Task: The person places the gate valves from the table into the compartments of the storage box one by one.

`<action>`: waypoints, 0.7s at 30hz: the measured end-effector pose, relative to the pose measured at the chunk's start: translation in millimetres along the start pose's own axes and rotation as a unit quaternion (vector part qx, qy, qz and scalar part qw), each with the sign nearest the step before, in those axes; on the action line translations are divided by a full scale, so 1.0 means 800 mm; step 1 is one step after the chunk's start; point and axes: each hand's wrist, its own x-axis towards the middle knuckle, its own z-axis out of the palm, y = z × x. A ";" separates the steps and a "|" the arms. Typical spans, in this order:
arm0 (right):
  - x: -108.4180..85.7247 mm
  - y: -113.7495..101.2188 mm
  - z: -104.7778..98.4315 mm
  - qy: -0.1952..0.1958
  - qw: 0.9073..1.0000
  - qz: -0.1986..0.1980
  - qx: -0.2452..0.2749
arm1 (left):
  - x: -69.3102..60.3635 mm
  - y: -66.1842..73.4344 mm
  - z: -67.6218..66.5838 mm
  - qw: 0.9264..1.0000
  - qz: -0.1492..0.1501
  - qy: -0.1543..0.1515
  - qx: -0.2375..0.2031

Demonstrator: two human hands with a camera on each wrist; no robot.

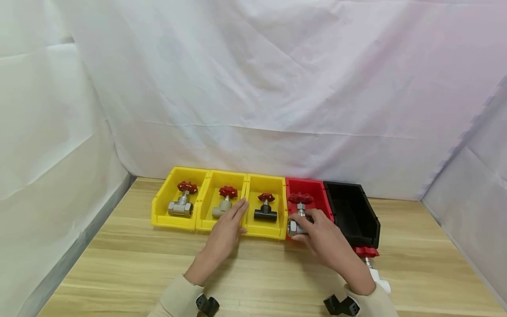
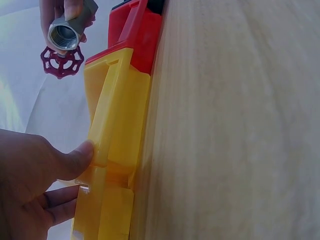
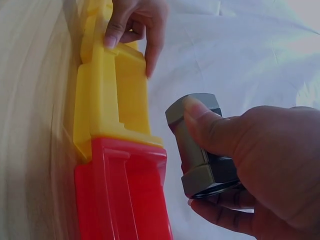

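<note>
My right hand point(image 1: 325, 238) grips the metal body of a silver gate valve point(image 3: 192, 150) between thumb and fingers. Its red handwheel point(image 2: 62, 62) points away from the palm. In the head view this valve overlaps the red bin point(image 1: 317, 189); both wrist views show it held above the bins. My left hand point(image 1: 225, 231) lies over the divider between two yellow bins, fingers mostly straight, thumb touching the front rim point(image 2: 100, 145). Partly behind that hand is a beige valve point(image 1: 225, 206) in the middle yellow bin. A black valve point(image 1: 265, 211) lies in the yellow bin beside it.
A metal valve point(image 1: 181, 204) with a red wheel sits in the leftmost yellow bin point(image 1: 162, 204). The black bin point(image 1: 348, 211) adjoins the red one. On the table point(image 1: 130, 255), a white valve point(image 1: 378, 279) is partly behind my right wrist. White cloth point(image 1: 277, 88) hangs behind the row.
</note>
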 end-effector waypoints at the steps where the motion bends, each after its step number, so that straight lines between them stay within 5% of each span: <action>1: 0.000 0.002 0.000 -0.002 1.000 0.003 0.000 | 0.000 0.000 0.000 1.000 -0.001 -0.002 0.000; 21: 0.007 0.030 0.011 -0.018 0.999 0.034 -0.007 | -0.001 0.000 0.002 1.000 -0.005 -0.002 -0.004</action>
